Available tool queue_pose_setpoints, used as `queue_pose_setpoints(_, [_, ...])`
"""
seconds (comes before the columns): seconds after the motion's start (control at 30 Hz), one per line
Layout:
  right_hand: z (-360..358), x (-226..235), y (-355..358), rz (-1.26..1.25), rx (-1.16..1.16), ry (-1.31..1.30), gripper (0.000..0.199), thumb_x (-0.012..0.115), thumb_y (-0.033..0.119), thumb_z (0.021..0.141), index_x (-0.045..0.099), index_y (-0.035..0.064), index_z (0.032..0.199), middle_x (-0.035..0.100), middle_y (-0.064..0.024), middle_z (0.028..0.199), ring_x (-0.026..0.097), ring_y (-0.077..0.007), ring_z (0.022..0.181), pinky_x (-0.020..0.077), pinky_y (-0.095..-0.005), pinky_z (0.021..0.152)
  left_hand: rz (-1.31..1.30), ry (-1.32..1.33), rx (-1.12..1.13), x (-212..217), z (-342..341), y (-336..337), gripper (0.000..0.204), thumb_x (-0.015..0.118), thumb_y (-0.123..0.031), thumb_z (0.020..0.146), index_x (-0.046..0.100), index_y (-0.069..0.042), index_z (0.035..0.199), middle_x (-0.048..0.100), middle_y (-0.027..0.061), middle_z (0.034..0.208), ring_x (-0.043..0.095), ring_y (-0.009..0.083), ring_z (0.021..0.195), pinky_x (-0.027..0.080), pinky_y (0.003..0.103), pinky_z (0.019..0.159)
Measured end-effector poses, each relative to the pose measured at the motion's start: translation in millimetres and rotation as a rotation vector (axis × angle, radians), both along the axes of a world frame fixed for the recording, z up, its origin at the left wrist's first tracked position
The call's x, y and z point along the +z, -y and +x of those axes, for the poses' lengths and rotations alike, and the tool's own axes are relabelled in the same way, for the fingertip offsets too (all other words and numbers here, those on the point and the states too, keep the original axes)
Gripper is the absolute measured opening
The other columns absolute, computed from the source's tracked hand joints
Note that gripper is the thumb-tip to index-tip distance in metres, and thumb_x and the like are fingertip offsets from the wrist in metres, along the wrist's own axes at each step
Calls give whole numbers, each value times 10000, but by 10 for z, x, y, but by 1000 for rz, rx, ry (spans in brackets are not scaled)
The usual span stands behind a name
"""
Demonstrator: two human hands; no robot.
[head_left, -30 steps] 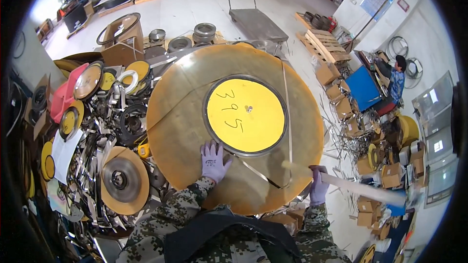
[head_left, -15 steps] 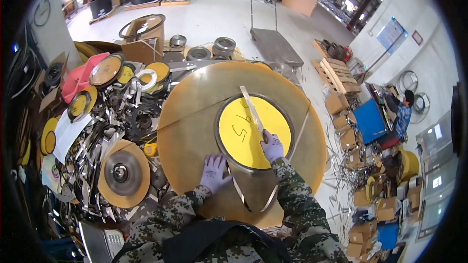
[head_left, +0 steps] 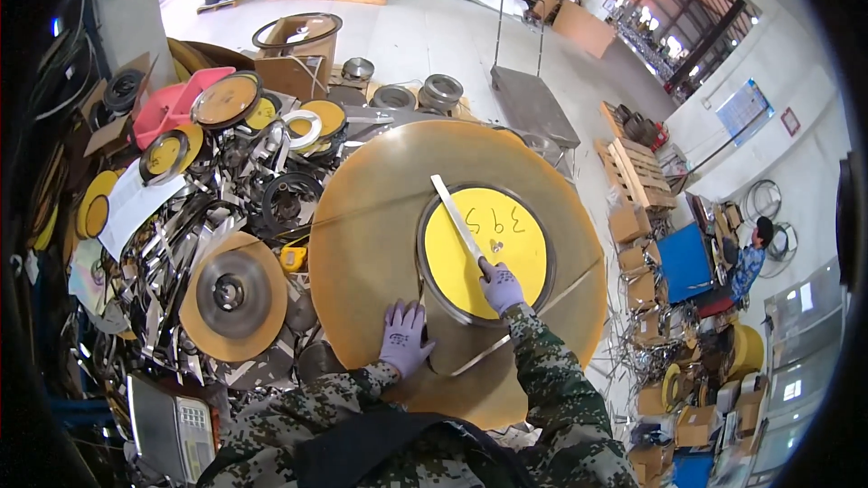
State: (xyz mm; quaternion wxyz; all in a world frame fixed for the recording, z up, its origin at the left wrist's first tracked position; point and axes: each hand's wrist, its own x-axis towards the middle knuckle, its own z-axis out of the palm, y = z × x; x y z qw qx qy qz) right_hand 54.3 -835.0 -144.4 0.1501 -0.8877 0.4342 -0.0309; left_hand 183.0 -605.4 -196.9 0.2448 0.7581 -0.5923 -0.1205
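A large tan-brown round disc [head_left: 362, 199] lies flat in front of me. On it sits a smaller yellow disc [head_left: 452, 262] with a dark rim, marked with handwriting. My right hand [head_left: 501, 289], in a pale purple glove, is closed around the near end of a flat metal bar [head_left: 457, 220], which slants up and left across the yellow disc. My left hand [head_left: 405, 338], in the same kind of glove, rests on the large disc, fingers stretched out, beside the yellow disc's lower left edge. A thin metal strip [head_left: 479, 357] curves loosely across the large disc near me.
Tangled metal strips and small reels crowd the left side, with a brown disc [head_left: 194, 316], a yellow tape measure [head_left: 293, 258] and a keypad device [head_left: 167, 429]. Ahead stands a flat cart [head_left: 533, 107]. Boxes and a person [head_left: 749, 258] are on the right.
The yellow disc has turned clockwise, carrying its handwriting from the left side to the top. The metal strip has swung round, and the bar's far end has shifted left. My view has shifted slightly.
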Motion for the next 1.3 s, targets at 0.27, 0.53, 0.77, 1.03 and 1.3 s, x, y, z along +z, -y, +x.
queue_pose_setpoints(0.27, [-67,-22,-109,-38,45,15,419,564,212,859,559,160,1274,581,-224,920,605,-376,841,489,-446,757,-48,-37,-20,-54,8,-85,798,662,-382,783,336,47,1372,371,227,1401,267,411,1335,148,534,1133])
queue_pose_setpoints(0.53, [-98,-34,-117,-27,28,13,415,569,208,854,569,155,1265,580,-220,899,605,-375,835,488,-443,757,-170,-304,14,-45,192,-72,739,659,-355,797,371,11,1372,409,236,1372,338,396,1299,210,484,1125])
queue_pose_setpoints(0.77, [-106,-32,-140,-42,29,19,420,568,206,842,574,150,1258,585,-217,890,607,-372,821,491,-435,758,-134,-873,67,-63,421,-242,651,674,-341,784,461,-26,1314,456,188,1345,410,356,1260,307,438,1077])
queue_pose_setpoints(1.03, [-66,9,-61,-53,-132,85,429,568,226,830,584,165,1254,601,-212,922,618,-358,845,494,-426,775,16,-28,118,-21,551,102,594,565,-497,835,543,-55,1231,382,207,1394,265,433,1328,112,572,1115])
queue_pose_setpoints(1.3, [-103,-78,59,-101,-81,64,424,552,239,850,571,155,1266,595,-226,932,609,-367,864,492,-443,785,-103,-66,37,-163,351,103,595,562,-505,851,560,-18,1194,410,212,1380,231,443,1355,115,562,1123])
